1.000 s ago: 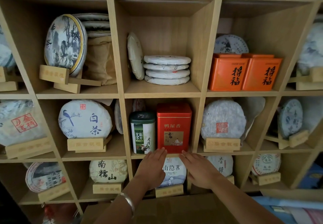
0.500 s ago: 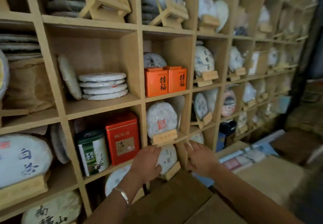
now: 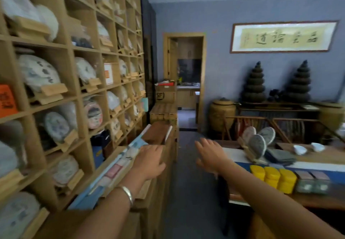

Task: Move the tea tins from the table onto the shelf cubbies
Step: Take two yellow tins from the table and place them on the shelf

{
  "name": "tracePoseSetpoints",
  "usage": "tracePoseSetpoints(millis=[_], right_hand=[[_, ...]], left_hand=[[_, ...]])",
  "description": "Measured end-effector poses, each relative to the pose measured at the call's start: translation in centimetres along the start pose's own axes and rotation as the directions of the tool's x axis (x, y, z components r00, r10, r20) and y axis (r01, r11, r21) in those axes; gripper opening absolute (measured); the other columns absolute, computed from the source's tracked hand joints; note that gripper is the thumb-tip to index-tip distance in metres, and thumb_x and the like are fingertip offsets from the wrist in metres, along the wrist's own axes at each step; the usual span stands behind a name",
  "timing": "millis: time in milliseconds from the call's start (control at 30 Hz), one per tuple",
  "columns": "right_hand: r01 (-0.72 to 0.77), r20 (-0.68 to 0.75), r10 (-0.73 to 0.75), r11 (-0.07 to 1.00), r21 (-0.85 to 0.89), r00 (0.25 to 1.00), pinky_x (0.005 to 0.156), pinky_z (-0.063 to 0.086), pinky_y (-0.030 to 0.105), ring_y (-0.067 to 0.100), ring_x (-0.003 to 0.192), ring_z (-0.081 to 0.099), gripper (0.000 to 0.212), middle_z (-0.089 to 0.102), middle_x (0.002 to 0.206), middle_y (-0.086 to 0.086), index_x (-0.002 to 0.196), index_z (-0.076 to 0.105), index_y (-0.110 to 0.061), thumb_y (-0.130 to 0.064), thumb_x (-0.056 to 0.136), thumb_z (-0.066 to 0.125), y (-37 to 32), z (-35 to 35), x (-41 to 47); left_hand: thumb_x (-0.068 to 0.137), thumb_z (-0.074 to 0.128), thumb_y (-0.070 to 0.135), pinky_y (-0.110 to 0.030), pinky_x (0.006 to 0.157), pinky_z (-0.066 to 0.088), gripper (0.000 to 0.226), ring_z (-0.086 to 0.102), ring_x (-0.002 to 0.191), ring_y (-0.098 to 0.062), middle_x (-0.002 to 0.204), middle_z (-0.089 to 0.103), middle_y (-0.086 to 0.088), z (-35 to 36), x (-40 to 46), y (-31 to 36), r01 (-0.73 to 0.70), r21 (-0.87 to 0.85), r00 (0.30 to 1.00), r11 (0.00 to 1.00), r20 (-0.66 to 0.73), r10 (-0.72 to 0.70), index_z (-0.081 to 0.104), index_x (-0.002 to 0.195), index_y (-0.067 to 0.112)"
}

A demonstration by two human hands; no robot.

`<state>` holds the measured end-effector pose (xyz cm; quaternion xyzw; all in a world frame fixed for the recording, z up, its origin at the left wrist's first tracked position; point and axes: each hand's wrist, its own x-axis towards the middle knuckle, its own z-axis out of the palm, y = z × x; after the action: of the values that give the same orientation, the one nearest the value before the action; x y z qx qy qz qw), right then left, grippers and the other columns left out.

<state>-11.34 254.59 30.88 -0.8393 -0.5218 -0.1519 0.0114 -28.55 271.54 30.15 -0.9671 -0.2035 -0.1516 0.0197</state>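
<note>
A: Where are the tea tins?

B: At the lower right of the frame. Three yellow tins [image 3: 273,178] stand in a row on the bench [image 3: 317,199], near its front edge, and just beside them to the right are some grey-green tins [image 3: 311,182]. No hand touches them.

A: And the hands?

B: Both are empty, with the fingers spread and relaxed. The left hand [image 3: 150,161] is at the centre, in front of the low wooden counter [image 3: 158,182] that runs along the shelf cubbies [image 3: 74,89]. The right hand [image 3: 210,155] is in the air over the aisle, near the left end of the bench, well apart from the tins.

A: What stands around?

B: The cubbies fill the left side of the frame, most of them with round tea cakes on wooden stands. On the bench, behind the tins, there are tea cakes on a rack [image 3: 258,142], folded grey cloths [image 3: 280,156] and two white cups [image 3: 308,148].

A: Is there room to move?

B: A grey floor aisle [image 3: 188,182] runs between counter and bench to a doorway [image 3: 186,82]. Cardboard boxes [image 3: 164,104] are stacked left of the doorway.
</note>
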Motion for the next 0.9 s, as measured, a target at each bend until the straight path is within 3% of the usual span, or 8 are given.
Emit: tracePoseSetpoints(millis=[200, 400, 667, 900], right_hand=[[-0.264, 0.021, 0.269, 0.955, -0.133, 0.963, 0.092, 0.041, 0.040, 0.034, 0.118, 0.049, 0.061, 0.049, 0.130, 0.013, 0.138, 0.038, -0.012, -0.041, 0.085, 0.050, 14.0, -0.9, -10.1], [-0.416, 0.067, 0.431, 0.895, -0.162, 0.900, 0.095, 0.041, 0.043, 0.035, 0.121, 0.046, 0.056, 0.047, 0.132, 0.015, 0.131, 0.040, -0.012, -0.040, 0.085, 0.055, 26.0, -0.5, -17.3], [-0.439, 0.092, 0.456, 0.884, -0.158, 0.885, 0.095, 0.044, 0.043, 0.033, 0.121, 0.048, 0.061, 0.044, 0.137, 0.014, 0.135, 0.037, -0.013, -0.046, 0.087, 0.055, 42.2, 2.9, -21.1], [-0.432, 0.157, 0.436, 0.900, -0.063, 0.886, 0.100, 0.042, 0.040, 0.028, 0.123, 0.047, 0.064, 0.045, 0.139, 0.011, 0.140, 0.034, -0.014, -0.045, 0.087, 0.053, 49.8, 8.0, -20.4]], left_hand=[[0.084, 0.053, 0.043, -0.036, 0.104, 0.036, 0.066, 0.047, 0.125, -0.025, 0.139, 0.049, -0.006, 2.4, 7.2, 14.3, -0.254, -0.047, 0.966, 0.966, -0.068, 0.251, 0.038, 0.142, 0.015], [0.082, 0.057, 0.045, -0.037, 0.103, 0.037, 0.065, 0.048, 0.123, -0.024, 0.135, 0.052, -0.005, 5.7, 13.5, 27.9, -0.390, -0.106, 0.921, 0.915, -0.045, 0.387, 0.042, 0.139, 0.017], [0.082, 0.058, 0.048, -0.038, 0.098, 0.043, 0.067, 0.049, 0.121, -0.025, 0.135, 0.052, -0.005, 11.6, 21.7, 42.0, -0.407, -0.154, 0.910, 0.900, 0.015, 0.414, 0.041, 0.139, 0.018], [0.082, 0.056, 0.048, -0.038, 0.099, 0.043, 0.069, 0.047, 0.123, -0.025, 0.138, 0.050, -0.006, 16.7, 26.4, 47.1, -0.326, -0.221, 0.924, 0.919, 0.131, 0.359, 0.038, 0.141, 0.018]])
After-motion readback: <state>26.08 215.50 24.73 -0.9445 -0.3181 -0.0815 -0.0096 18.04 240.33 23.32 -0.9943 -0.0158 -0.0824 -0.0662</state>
